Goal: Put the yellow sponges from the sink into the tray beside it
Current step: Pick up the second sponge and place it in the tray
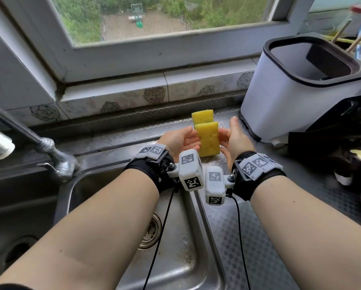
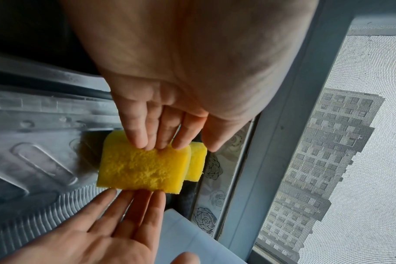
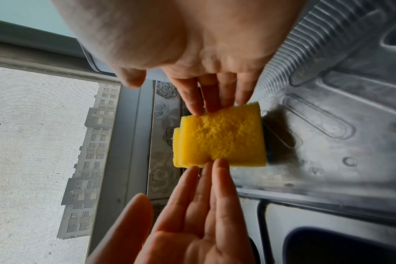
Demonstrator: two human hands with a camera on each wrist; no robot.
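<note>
A yellow sponge (image 1: 208,140) stands on edge between my two hands over the steel drainer tray (image 1: 223,222) to the right of the sink (image 1: 175,254). The straight fingers of my left hand (image 1: 188,139) press its left side, and those of my right hand (image 1: 232,135) press its right side. A second yellow sponge (image 1: 202,116) stands right behind it, toward the window. In the left wrist view my left hand (image 2: 161,139) and right hand (image 2: 133,205) flank the sponge (image 2: 142,167), which casts a shadow on the tray (image 2: 41,160).
A white bin with a black rim (image 1: 290,97) stands on the counter right of the sponges. The tap (image 1: 58,162) rises at the sink's back left. The drain (image 1: 152,231) lies below my left forearm. A tiled sill and the window close off the back.
</note>
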